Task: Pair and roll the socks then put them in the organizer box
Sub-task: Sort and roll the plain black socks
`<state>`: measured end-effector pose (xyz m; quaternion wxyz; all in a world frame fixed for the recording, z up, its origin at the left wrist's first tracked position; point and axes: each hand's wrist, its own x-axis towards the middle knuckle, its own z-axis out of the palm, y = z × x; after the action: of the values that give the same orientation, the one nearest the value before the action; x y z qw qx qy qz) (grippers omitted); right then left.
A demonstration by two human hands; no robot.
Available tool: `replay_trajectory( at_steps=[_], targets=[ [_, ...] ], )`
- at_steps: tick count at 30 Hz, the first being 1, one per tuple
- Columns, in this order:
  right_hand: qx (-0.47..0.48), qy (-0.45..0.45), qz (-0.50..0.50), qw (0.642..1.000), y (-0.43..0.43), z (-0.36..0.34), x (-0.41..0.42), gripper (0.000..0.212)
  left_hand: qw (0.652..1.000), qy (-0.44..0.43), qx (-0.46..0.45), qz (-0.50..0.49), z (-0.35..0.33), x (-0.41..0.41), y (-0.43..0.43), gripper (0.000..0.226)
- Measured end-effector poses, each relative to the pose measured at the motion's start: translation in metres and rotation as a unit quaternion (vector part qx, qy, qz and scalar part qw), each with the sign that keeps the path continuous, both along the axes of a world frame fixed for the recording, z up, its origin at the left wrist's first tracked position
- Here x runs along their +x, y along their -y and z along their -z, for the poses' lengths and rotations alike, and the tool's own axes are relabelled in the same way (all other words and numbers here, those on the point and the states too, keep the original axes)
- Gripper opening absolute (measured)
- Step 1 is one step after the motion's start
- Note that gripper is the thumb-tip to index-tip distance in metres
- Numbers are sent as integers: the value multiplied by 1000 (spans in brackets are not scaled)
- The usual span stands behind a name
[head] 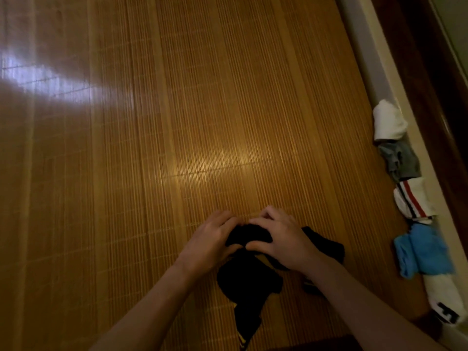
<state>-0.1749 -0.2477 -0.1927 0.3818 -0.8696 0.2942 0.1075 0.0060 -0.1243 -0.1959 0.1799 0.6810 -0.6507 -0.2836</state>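
Black socks (249, 282) lie bunched on the bamboo mat (177, 122) near the bottom middle. Their far end forms a rolled black bundle (247, 235). My left hand (210, 239) grips that bundle from the left, fingers curled over it. My right hand (281, 239) grips it from the right, with another black sock part (329, 247) spreading out beyond its wrist. Along the right edge sit rolled pairs: a white one (388, 120), a grey one (401, 160), a white one with red and dark stripes (412, 201), a blue one (423, 252) and a white one with black marks (443, 297). No organizer box is in view.
The mat's right border runs beside a pale ledge (415, 138) and dark wooden trim (435, 97). The mat stretches wide to the left and far side, with a bright light patch (50, 79) at upper left.
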Motion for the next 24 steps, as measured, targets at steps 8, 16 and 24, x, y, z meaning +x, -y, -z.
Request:
replay_trajectory(
  at_steps=[8, 16, 24],
  targets=[
    [-167, 1, -58, 984, -28, 4, -1, 45, 993, -80, 62, -55, 2, -7, -18, 37],
    [-168, 18, -75, 983, -37, 8, 1, 48, 991, -48, 98, -81, 14, -22, -19, 58],
    [-167, 48, -130, 976, -36, -9, 5, 43, 994, -28, 104, -32, 3, -24, -17, 52]
  ],
)
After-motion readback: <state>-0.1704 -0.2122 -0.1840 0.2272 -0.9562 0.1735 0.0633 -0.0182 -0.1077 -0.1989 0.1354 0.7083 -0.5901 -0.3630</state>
